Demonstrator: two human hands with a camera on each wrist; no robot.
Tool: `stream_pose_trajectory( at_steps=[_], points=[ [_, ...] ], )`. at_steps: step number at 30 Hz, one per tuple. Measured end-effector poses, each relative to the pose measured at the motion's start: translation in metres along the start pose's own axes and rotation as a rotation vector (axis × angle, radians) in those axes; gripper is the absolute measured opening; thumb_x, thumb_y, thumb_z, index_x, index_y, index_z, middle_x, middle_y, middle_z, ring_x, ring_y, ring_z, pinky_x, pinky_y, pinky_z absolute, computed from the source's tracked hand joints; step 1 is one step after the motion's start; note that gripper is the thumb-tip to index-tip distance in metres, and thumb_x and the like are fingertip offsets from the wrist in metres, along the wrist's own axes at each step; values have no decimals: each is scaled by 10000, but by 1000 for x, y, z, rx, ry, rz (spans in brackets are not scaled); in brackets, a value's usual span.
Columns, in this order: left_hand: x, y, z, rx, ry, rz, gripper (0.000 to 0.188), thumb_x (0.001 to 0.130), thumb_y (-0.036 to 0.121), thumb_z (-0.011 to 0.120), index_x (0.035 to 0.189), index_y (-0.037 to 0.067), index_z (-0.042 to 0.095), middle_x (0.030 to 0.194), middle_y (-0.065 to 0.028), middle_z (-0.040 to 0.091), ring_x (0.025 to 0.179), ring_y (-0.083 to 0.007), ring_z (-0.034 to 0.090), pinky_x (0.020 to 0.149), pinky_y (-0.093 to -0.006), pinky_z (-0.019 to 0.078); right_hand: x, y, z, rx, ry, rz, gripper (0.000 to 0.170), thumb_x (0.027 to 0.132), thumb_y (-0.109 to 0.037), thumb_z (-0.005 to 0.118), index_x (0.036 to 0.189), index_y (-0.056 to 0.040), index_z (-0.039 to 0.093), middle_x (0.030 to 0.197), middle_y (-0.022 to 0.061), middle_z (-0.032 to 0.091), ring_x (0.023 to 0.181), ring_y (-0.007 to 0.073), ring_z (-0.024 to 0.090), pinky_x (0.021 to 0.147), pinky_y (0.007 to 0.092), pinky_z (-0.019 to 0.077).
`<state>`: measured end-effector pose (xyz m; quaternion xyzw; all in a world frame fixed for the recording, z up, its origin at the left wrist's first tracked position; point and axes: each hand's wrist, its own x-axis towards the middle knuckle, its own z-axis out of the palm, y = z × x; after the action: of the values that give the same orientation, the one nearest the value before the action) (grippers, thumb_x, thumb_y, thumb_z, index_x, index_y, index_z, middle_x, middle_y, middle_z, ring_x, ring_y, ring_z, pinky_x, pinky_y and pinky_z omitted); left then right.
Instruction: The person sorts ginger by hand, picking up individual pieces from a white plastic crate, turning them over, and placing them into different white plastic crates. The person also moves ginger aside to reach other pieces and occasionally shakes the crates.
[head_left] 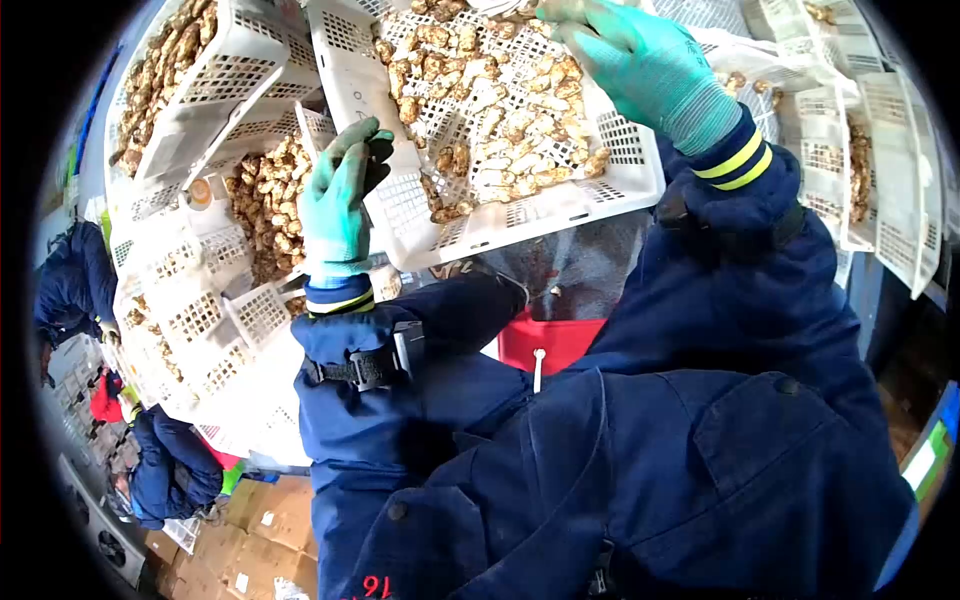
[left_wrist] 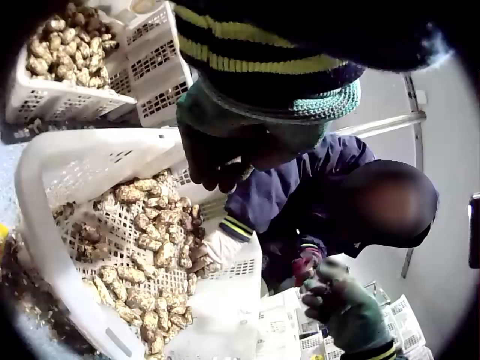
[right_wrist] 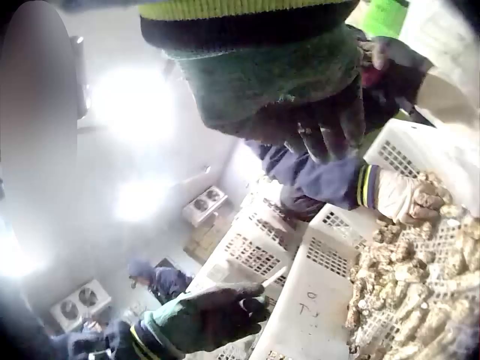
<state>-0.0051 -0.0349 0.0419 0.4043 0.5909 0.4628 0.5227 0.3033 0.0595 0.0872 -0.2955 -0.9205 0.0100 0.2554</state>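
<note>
My left hand [head_left: 338, 205], in a green glove with dark fingertips, is raised beside the left rim of a white slotted crate [head_left: 400, 215]. Its fingers are loosely bent, and nothing shows held in them. Knobbly brown-and-cream pieces of produce [head_left: 525, 130] are spread over the crate's bottom. Over the crate's far right side is my right hand [head_left: 640, 70], gloved alike, its fingers bent near the top edge of the head view. I cannot tell whether its fingertips hold anything. Another person's pale-gloved hand [left_wrist: 217, 251] touches the produce.
Crates of similar produce stand at left, such as a filled crate [head_left: 270, 205], and at right, such as a stacked crate [head_left: 905, 180]. A person in dark clothing [left_wrist: 292, 187] works across the crate. Below its near edge is a red surface [head_left: 550, 340]. Other people [head_left: 170, 460] are at far left.
</note>
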Motion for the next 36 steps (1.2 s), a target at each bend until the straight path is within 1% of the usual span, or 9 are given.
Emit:
stream_pose_trajectory(
  at_steps=[5, 9, 12, 14, 17, 18, 22, 25, 36],
  points=[
    [39, -14, 6, 290, -150, -155, 264, 923, 152, 571, 1150, 34, 634, 942, -48, 669, 781, -108, 594, 661, -235, 483, -5, 29, -5, -94, 77, -1, 239, 741, -16, 540, 973, -29, 595, 995, 111, 613, 873, 285, 621, 731, 342, 518],
    [48, -28, 85, 1248, -778, -221, 369, 846, 151, 652, 1201, 60, 605, 1003, -107, 671, 817, -161, 604, 711, -280, 484, -15, 34, -8, 31, 160, -5, 194, 786, -49, 555, 965, -16, 622, 953, 124, 643, 800, 262, 639, 669, 333, 526],
    [55, -108, 79, 1183, -947, -69, 547, 803, 181, 674, 1304, 48, 498, 1187, -215, 578, 1050, -349, 573, 896, -370, 475, -10, 13, -33, 1109, -17, 1086, 233, 904, -126, 537, 1094, -21, 621, 665, 57, 600, 550, 131, 570, 536, 268, 467],
    [59, -118, 92, 1339, -1004, -85, 603, 786, 221, 684, 1317, 43, 459, 1261, -217, 523, 1157, -364, 518, 962, -396, 443, -19, 26, -35, 600, 7, 586, 254, 910, -137, 556, 1129, -20, 614, 653, 16, 574, 545, 71, 525, 505, 228, 428],
    [62, -111, 107, 1478, -944, -164, 617, 789, 262, 680, 1316, 48, 440, 1303, -210, 477, 1186, -371, 490, 993, -403, 418, -23, 21, -45, 1309, -101, 1050, 257, 917, -138, 562, 1133, -5, 608, 677, 33, 580, 549, 85, 525, 508, 232, 429],
    [59, -147, 89, 1489, -849, 119, 477, 773, 269, 686, 1167, 64, 512, 1258, -182, 484, 1136, -358, 529, 910, -438, 466, -25, 20, -46, 1226, -77, 997, 258, 919, -135, 560, 1131, 5, 605, 683, 43, 584, 550, 90, 526, 514, 239, 432],
    [59, -105, 130, 1698, -893, -112, 448, 784, 329, 671, 1145, 99, 540, 1198, -159, 506, 1116, -335, 540, 902, -448, 473, -39, 27, -36, 622, 70, 527, 249, 921, -127, 552, 1114, 22, 603, 684, 70, 593, 563, 103, 534, 536, 258, 442],
    [49, -113, 123, 1706, -978, -81, 396, 791, 329, 663, 1113, 122, 563, 1179, -159, 509, 1083, -339, 550, 890, -442, 478, -49, 56, -22, 392, 38, 250, 237, 918, -135, 550, 1095, 12, 605, 679, 80, 592, 585, 108, 545, 546, 264, 449],
    [78, -151, 72, 885, -832, -453, 230, 776, 91, 618, 1004, 72, 647, 948, -104, 666, 857, -213, 633, 769, -319, 501, -15, 27, -70, 1131, -324, 1109, 312, 929, -201, 530, 1173, -12, 576, 635, 34, 567, 508, 104, 545, 488, 254, 455]
  ],
)
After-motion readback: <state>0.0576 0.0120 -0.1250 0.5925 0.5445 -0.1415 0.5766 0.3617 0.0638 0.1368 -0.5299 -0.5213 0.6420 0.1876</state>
